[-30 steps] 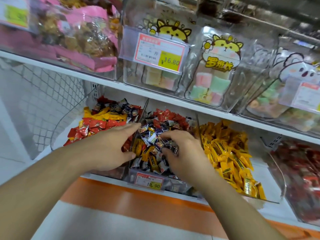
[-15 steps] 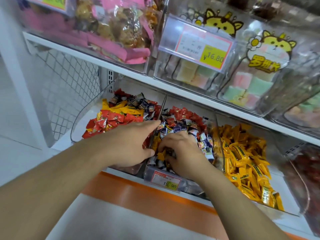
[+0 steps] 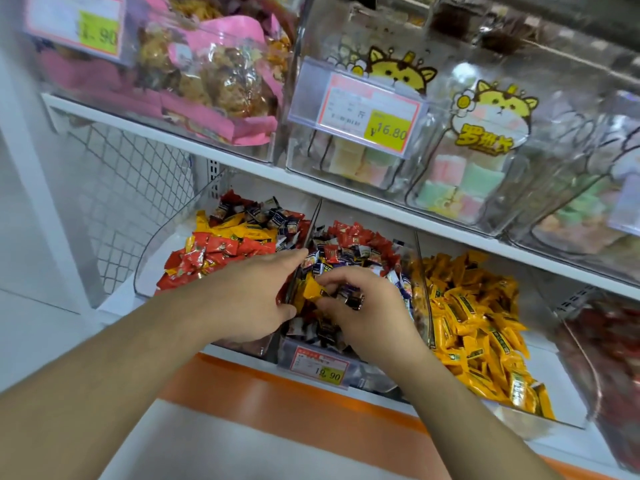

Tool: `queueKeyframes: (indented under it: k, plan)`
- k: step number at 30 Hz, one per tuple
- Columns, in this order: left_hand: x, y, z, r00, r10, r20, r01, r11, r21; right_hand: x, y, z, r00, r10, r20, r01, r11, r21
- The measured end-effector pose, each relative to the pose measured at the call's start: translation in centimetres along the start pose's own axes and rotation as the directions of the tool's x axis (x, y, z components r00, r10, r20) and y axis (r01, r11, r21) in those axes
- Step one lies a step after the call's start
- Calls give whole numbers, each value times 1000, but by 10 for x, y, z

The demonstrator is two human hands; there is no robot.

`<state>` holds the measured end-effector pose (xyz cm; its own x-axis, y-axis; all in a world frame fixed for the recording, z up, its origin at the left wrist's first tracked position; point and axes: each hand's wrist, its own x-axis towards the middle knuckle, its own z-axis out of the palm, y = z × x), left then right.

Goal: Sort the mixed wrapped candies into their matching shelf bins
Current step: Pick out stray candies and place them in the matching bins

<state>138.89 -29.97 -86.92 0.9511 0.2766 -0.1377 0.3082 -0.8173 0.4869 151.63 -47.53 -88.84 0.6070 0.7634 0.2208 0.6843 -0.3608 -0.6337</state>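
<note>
While my left hand (image 3: 247, 299) lies flat, fingers straight, over the divider (image 3: 304, 251), my right hand (image 3: 360, 306) pinches a yellow candy (image 3: 313, 291) above the middle bin's (image 3: 346, 367) mixed pile.

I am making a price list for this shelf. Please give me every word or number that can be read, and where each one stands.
"16.80": yellow patch of the upper price tag.
"19.90", first digits partly blurred: price tag on the middle candy bin.
".90", start cut off: top-left tag.
Yellow characters on the cat sticker: too stylised to read surely.
Small print on tags and wrappers: too blurred.
</note>
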Motion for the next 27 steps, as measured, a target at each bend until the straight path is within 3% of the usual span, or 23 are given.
queueKeyframes:
  k: [2,7,13,17,21,24,27]
  plan:
    - [0,2,2,1000,-12,-9,12,1000,-11,-8,-4,-6,998,28,-51,-26,999,25]
    - [0,7,4,999,-31,-28,30,999,-31,-35,2,-39,972,-58,-229,21,987,-161]
    - [0,10,7,998,-51,-36,50,998,-25,-58,48,-100,895,133,-426,-302,883,-358]
    - [-1,15,9,997,-51,-58,50,999,-10,-63,65,-118,839,311,-446,-490,789,-371]
    - [-1,14,7,997,-59,-51,58,998,-12,-51,47,-103,907,188,-377,-331,871,-362]
    - [2,10,5,997,-63,-48,63,998,-3,-35,24,-73,975,48,-217,-124,928,-352]
    - [4,7,4,997,-71,-30,71,997,3,-17,8,-41,998,-50,-41,34,943,-332]
